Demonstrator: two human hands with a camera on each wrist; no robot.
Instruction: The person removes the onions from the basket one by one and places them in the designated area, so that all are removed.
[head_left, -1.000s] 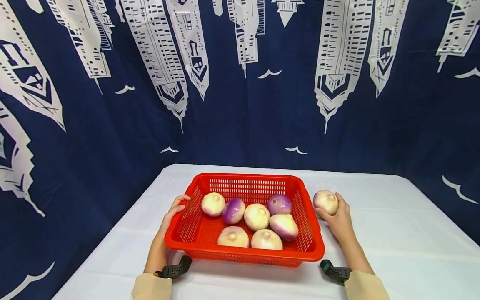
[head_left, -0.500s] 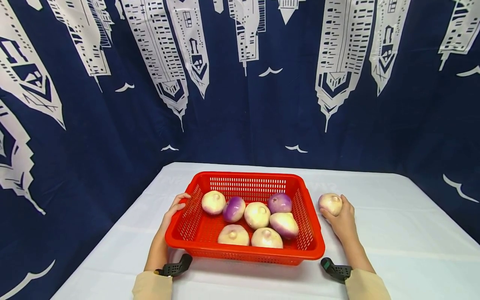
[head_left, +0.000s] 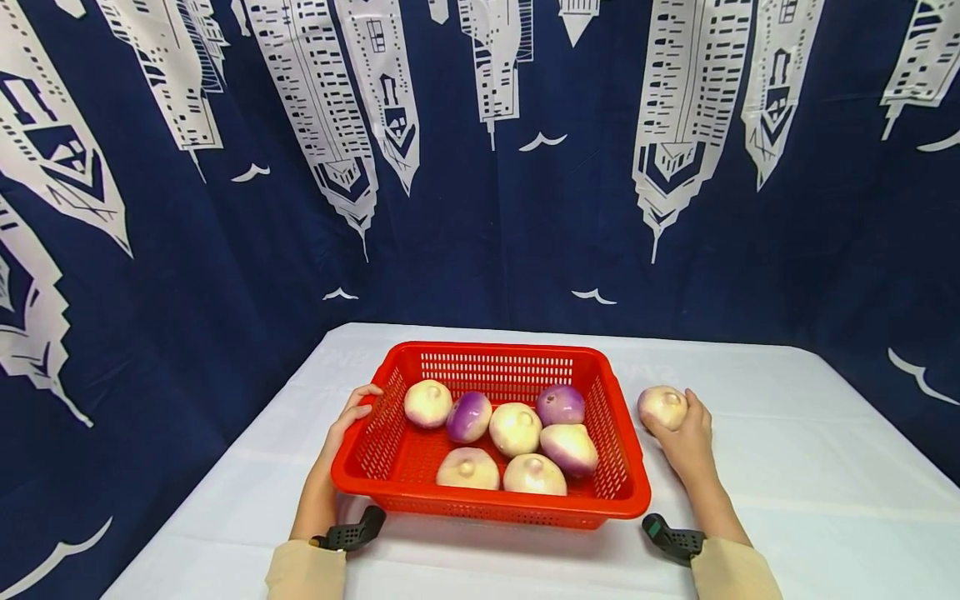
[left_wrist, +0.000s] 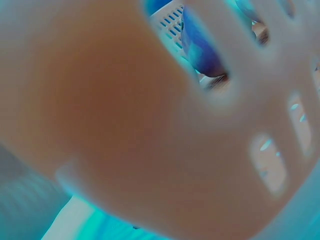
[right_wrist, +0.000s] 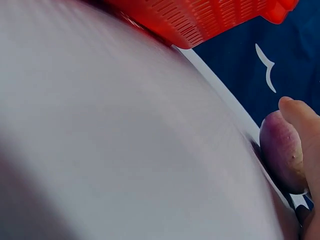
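A red slotted basket stands on the white table and holds several cream and purple turnips. My left hand grips the basket's left rim, fingers curled over its edge. To the right of the basket, my right hand holds one more turnip down on the table. In the right wrist view that turnip shows against the cloth with a finger over it, and the basket lies beyond. The left wrist view is a blurred close-up of basket mesh.
A dark blue curtain printed with white buildings hangs close behind and around the table. Bare tablecloth lies right of the basket and in front of it. Black wrist mounts sit on both forearms.
My right hand has lowered the turnip a little to the right and onto the table. The left hand and the basket have stayed put.
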